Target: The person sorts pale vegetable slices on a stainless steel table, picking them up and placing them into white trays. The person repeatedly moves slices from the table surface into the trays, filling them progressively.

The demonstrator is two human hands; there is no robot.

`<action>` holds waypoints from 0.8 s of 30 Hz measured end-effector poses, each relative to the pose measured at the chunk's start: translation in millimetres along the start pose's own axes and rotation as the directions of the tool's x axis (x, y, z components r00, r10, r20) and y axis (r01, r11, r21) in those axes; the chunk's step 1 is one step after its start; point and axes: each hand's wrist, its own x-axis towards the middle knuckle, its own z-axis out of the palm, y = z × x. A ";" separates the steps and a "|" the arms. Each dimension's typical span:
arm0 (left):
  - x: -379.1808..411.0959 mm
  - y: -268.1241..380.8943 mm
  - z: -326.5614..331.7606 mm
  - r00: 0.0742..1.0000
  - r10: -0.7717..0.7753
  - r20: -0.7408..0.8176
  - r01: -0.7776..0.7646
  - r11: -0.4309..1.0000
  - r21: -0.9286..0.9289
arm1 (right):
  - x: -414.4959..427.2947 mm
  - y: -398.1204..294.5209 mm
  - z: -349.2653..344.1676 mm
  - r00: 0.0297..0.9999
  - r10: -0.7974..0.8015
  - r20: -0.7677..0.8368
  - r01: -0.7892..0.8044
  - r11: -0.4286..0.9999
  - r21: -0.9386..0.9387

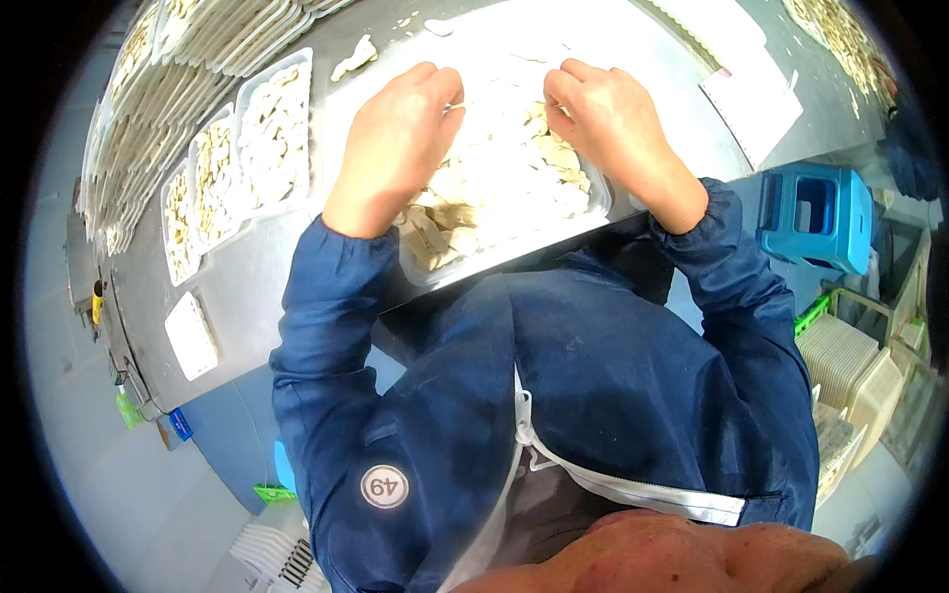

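Note:
Before me on the metal table lies a clear plastic tray (422, 276) heaped with pale, sliced pieces (567, 167) of what looks like food; strong glare washes out its middle. My left hand (404, 122) hovers over the tray's left part, thumb and fingers pinched on a small pale piece (454, 107). Over the right part is my right hand (597, 107), its fingers curled and thumb near the index finger; whether it holds a piece cannot be told. Beyond my left hand, a larger pale piece (356, 58) rests on the table.
Filled trays (274, 133) stand to the left, below tall stacks of trays (148, 126). A white tray (191, 336) lies nearer me. White sheets (752, 111) and a pale heap (838, 44) are at right. A blue plastic stool (815, 219) and crated trays (838, 348) stand beside the table.

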 end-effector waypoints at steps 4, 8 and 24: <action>0.4 6.3 10.3 1.000 -0.005 0.014 0.005 1.000 0.004 | -9.5 1.6 0.0 1.000 0.010 -0.022 -0.007 0.990 0.138; 0.0 9.0 11.3 0.998 0.038 -0.058 -0.043 0.996 -0.077 | -0.6 15.1 -14.6 0.988 0.093 0.126 -0.134 0.921 0.365; 2.4 24.4 20.1 0.971 0.215 -0.103 -0.229 0.960 -0.161 | -21.0 26.0 -22.7 0.903 0.162 0.398 -0.418 0.547 0.726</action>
